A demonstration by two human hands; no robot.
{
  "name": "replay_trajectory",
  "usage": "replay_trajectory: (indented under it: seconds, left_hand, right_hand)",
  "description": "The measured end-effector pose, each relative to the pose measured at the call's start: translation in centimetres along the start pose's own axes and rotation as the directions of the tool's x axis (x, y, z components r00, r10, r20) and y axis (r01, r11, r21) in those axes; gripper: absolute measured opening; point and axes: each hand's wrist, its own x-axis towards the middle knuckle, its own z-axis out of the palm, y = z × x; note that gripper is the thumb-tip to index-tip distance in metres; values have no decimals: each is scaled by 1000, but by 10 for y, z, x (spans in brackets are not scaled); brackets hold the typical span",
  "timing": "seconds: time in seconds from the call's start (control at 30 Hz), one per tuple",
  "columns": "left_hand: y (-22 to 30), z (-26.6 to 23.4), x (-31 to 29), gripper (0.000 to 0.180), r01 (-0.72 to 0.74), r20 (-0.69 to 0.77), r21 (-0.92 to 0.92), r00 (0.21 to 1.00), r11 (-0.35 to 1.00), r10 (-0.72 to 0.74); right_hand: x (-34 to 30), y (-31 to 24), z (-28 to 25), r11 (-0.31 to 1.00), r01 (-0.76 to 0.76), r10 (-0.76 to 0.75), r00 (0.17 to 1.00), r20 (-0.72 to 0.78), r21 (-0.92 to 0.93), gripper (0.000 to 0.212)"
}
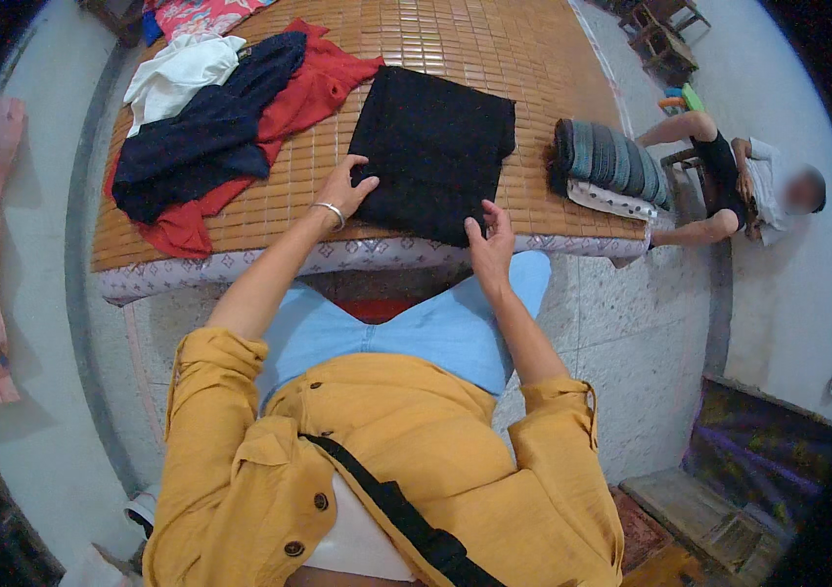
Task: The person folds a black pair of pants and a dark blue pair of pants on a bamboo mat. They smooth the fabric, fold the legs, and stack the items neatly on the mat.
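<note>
A black cloth [432, 147], folded into a rough square, lies flat on the bamboo mat near the bed's front edge. My left hand [342, 191] rests at its left edge, thumb and forefinger apart on the fabric. By the lower right corner, my right hand [492, 240] has its thumb and fingers spread, touching or just beside the cloth. Neither hand shows a closed grip. To the left is a loose heap: a white garment [181, 78], a dark navy garment [205, 142] and a red garment [313, 88] partly beneath them.
A grey-striped folded stack [611, 161] sits on the right of the bamboo mat [538, 59], over a spotted white cloth [611, 201]. Patterned fabric [357, 256] covers the bed's front edge. Another person [739, 186] sits beyond the right side. Wooden stools [660, 44] stand at the far right.
</note>
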Motion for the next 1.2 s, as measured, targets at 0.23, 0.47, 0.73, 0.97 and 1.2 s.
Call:
replay_trajectory:
  seconds: [0.23,0.47,0.73,0.97,1.2]
  left_hand:
    - [-23,-34,-36,48,-63,8,7,998,998,63]
    - [1,-43,-48,51,15,-27,217,1000,976,-10]
    - [21,-44,-73,86,-557,269,389,831,734,488]
    - [30,-26,-92,89,-612,416,666,780,427,469]
    - [28,-15,-84,74,-607,331,617,778,502,535]
  right_hand:
    - [-22,-16,7,950,255,-229,961,155,-178,40]
    - [1,-78,47,552,801,-640,586,497,-233,49]
    - [22,-38,72,488,822,-458,527,716,-293,65]
    - [60,-25,56,415,841,-474,525,707,-347,58]
    - [65,-19,54,497,850,-478,437,762,-175,70]
